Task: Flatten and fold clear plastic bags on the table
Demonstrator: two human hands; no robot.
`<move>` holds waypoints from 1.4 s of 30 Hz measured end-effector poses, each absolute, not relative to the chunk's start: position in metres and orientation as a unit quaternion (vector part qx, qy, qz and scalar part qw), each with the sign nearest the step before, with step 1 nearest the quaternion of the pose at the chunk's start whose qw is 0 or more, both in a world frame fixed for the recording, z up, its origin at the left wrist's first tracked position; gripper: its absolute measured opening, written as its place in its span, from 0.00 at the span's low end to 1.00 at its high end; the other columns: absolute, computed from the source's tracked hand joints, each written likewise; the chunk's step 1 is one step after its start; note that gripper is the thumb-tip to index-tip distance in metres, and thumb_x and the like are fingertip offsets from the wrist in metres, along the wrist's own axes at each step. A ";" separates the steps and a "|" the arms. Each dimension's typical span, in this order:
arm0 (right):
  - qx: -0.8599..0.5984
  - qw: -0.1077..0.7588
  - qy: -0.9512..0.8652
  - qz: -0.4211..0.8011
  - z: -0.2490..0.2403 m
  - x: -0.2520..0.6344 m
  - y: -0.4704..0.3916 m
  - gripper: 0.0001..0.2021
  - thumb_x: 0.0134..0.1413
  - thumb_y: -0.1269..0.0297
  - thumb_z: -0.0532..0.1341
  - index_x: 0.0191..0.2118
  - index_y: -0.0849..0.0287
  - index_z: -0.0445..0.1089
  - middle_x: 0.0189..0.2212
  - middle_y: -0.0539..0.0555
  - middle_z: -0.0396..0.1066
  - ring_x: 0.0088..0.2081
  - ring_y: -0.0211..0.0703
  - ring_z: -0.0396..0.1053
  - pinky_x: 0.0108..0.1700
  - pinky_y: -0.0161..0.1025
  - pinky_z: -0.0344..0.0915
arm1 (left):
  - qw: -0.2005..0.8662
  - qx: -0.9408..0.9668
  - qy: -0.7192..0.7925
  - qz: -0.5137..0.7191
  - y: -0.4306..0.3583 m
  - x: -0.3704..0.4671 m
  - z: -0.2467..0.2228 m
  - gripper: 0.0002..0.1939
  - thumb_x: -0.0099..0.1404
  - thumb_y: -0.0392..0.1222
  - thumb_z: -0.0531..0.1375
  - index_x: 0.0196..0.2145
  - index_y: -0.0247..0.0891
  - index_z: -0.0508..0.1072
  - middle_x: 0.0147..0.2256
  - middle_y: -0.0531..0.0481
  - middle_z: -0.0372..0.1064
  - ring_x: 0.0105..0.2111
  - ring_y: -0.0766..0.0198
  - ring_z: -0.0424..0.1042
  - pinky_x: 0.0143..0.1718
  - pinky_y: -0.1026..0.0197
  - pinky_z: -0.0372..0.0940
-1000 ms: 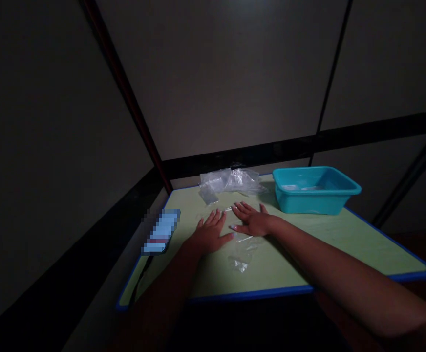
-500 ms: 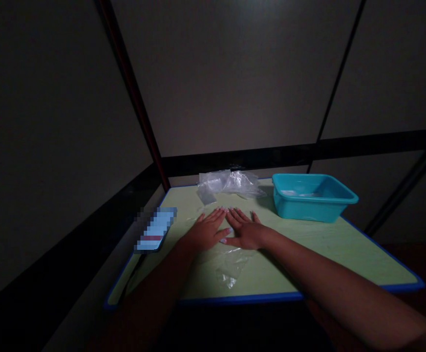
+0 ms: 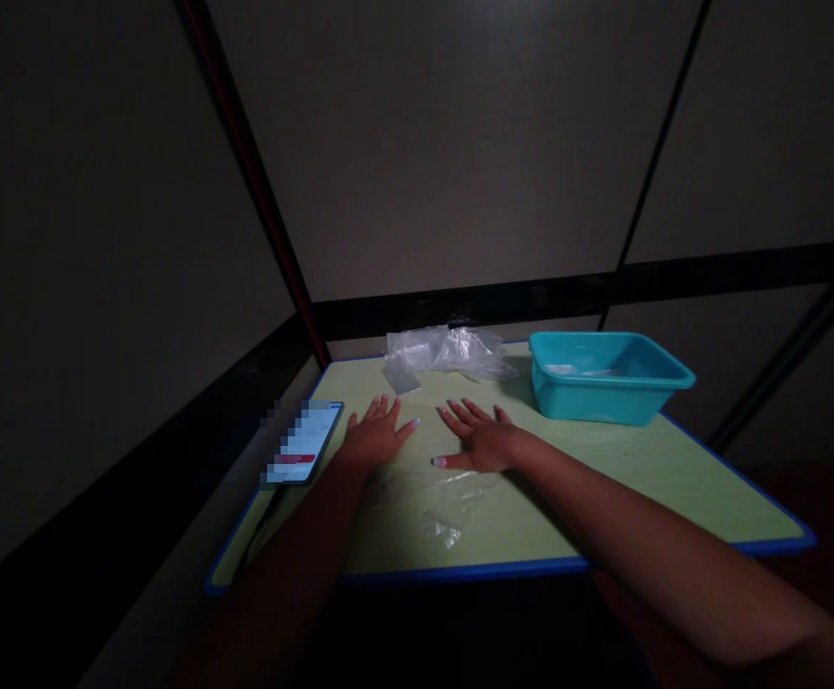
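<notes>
A clear plastic bag [image 3: 449,512] lies flat on the pale green table [image 3: 647,498], its near end close to the front edge. My left hand [image 3: 378,435] rests palm down with fingers spread, at the left of the bag. To the right, my right hand [image 3: 481,438] is also palm down and spread, its thumb pointing left over the film. A gap separates the two hands. Neither one grips anything. Where the far end of the bag lies is hard to make out.
Behind the hands is a heap of clear plastic bags [image 3: 452,352]. A turquoise basin [image 3: 596,400] with something pale inside stands at the back right. A phone [image 3: 309,445] with a lit screen sits at the left edge. Walls border the back and left.
My hands were together with fingertips nearly touching; they have moved apart. My left hand has slid left toward the phone, and my right hand has shifted only slightly.
</notes>
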State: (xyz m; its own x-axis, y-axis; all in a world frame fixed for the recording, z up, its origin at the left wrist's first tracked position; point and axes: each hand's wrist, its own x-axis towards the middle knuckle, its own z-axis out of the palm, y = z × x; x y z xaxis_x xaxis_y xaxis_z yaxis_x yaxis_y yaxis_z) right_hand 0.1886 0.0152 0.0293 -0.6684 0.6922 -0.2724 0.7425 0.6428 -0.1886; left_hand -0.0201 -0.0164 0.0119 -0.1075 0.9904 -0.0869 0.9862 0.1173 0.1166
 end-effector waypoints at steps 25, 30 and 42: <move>0.450 0.030 0.885 -0.116 0.017 0.193 0.036 0.34 0.60 0.43 0.36 0.67 0.52 0.31 0.66 0.53 0.23 0.66 0.50 0.25 0.58 0.67 0.28 | 0.115 0.726 0.675 -0.073 -0.032 -0.019 0.025 0.56 0.50 0.70 0.55 0.65 0.43 0.33 0.65 0.36 0.22 0.64 0.42 0.23 0.55 0.27 0.34; 0.455 0.032 0.881 -0.125 0.021 0.190 0.029 0.34 0.60 0.42 0.37 0.67 0.51 0.30 0.66 0.54 0.23 0.66 0.50 0.24 0.59 0.66 0.30 | 0.044 0.744 0.665 0.059 -0.031 -0.007 0.029 0.35 0.66 0.60 0.39 0.65 0.39 0.42 0.66 0.41 0.28 0.65 0.53 0.28 0.59 0.36 0.33; 0.413 0.061 0.899 -0.134 0.031 0.196 0.029 0.35 0.59 0.43 0.42 0.67 0.52 0.31 0.66 0.55 0.26 0.66 0.53 0.27 0.58 0.68 0.25 | 0.129 0.772 0.620 -0.055 -0.030 -0.010 0.024 0.55 0.52 0.69 0.53 0.66 0.38 0.33 0.65 0.39 0.23 0.65 0.47 0.27 0.58 0.32 0.29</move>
State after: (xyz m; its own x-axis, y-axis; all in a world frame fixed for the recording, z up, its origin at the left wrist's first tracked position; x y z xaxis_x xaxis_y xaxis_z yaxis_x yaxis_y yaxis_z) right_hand 0.1958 0.0289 0.0311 -0.6511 0.7264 -0.2201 0.7590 0.6223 -0.1914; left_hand -0.0096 -0.0305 0.0239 0.2254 0.9431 -0.2447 0.9714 -0.1983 0.1306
